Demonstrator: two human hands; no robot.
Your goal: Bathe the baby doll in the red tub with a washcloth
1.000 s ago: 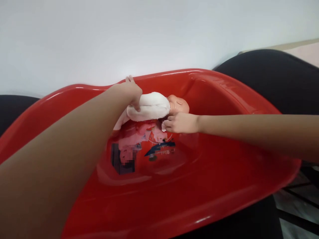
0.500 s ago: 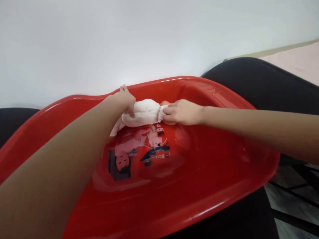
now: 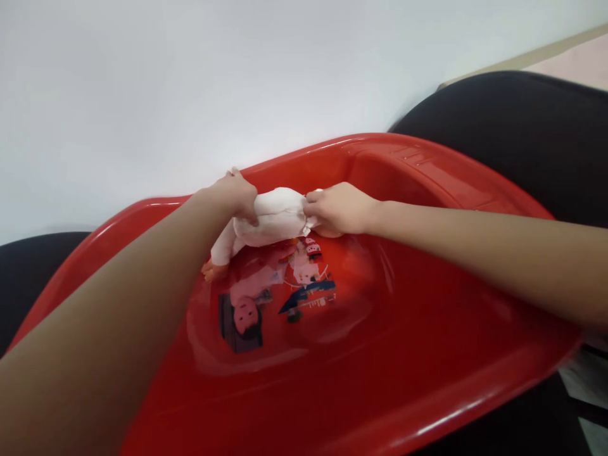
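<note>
Near side: the red tub (image 3: pixel 446 415) sits above a dark support (image 3: pixel 527 421); I cannot confirm how firmly, and uneven pressure could rock it. Tub floor: a printed decal (image 3: pixel 244 320) lies on glossy plastic, offering little friction. Beyond it, the doll (image 3: pixel 273 233), in white clothing, lies along the tub's far side. Left hand (image 3: pixel 235 195): thumb and fingers curled around the clothed body; should this hold slacken, the doll could slide or roll. Right hand (image 3: pixel 344 206): fingers drawn together on white cloth (image 3: pixel 310 223) at the head end; I cannot tell how tightly. Because this hand masks most of the head, misplaced force could twist the neck unnoticed. Farthest: white wall (image 3: pixel 213 82), close behind the rim; a shifted tub could strike it.
</note>
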